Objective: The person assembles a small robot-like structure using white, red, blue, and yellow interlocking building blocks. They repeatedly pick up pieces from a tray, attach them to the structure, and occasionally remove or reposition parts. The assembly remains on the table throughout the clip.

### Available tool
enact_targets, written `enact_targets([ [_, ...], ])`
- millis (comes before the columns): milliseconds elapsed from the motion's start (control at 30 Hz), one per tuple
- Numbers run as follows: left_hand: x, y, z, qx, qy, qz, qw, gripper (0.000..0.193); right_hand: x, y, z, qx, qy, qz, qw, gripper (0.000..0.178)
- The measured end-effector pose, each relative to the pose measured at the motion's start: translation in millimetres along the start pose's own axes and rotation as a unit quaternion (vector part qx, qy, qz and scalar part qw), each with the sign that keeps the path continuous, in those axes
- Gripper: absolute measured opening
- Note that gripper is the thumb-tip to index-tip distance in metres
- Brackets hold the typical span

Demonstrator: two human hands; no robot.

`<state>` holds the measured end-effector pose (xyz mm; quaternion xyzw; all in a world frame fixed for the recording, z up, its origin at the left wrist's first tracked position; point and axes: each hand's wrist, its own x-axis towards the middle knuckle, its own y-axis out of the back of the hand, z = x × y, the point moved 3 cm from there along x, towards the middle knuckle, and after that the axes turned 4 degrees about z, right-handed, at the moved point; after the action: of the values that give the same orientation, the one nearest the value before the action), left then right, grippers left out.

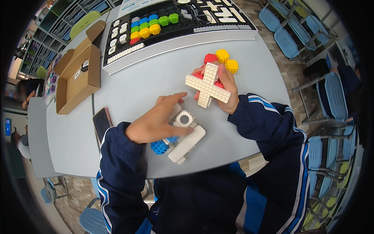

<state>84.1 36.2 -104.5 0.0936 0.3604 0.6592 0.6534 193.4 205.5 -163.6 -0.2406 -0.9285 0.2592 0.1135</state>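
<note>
My right hand [230, 86] grips a white studded cross-shaped building piece [208, 85], its flat face turned up, raised over the table. Red parts [198, 75] show behind the cross. Just beyond it are two yellow blocks [231, 66] and a red block [210, 59]; whether they join the cross, I cannot tell. My left hand [156, 123] spreads over a white-and-blue block assembly on the table, its thumb resting on a long white bar [191, 145]. That assembly has a white square piece with a round ring [184, 118] and a blue textured block [159, 147]; my palm hides part of it.
At the far side sits a large kit box [187, 43] with coloured blocks and white parts in a black tray. An open cardboard box [80, 87] stands to the left, with a phone [102, 123] nearer me. Blue chairs [336, 97] are on the right.
</note>
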Motion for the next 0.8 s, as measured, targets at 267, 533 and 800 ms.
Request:
enact_targets([
  [267,-3,1,-3,-0.177,-0.006,0.085,0.98,0.112,-3,-3,-1,-0.01,0.007,-0.011,1.0,0.056],
  [533,30,-1,-20,-0.102,-0.126,0.175,0.971,0.116,13,-18,22,-0.131,0.139,0.055,0.98,0.031],
  [800,54,-3,-49,-0.228,-0.114,0.309,0.916,0.12,47,-51,55,-0.151,0.136,0.088,0.975,0.029],
])
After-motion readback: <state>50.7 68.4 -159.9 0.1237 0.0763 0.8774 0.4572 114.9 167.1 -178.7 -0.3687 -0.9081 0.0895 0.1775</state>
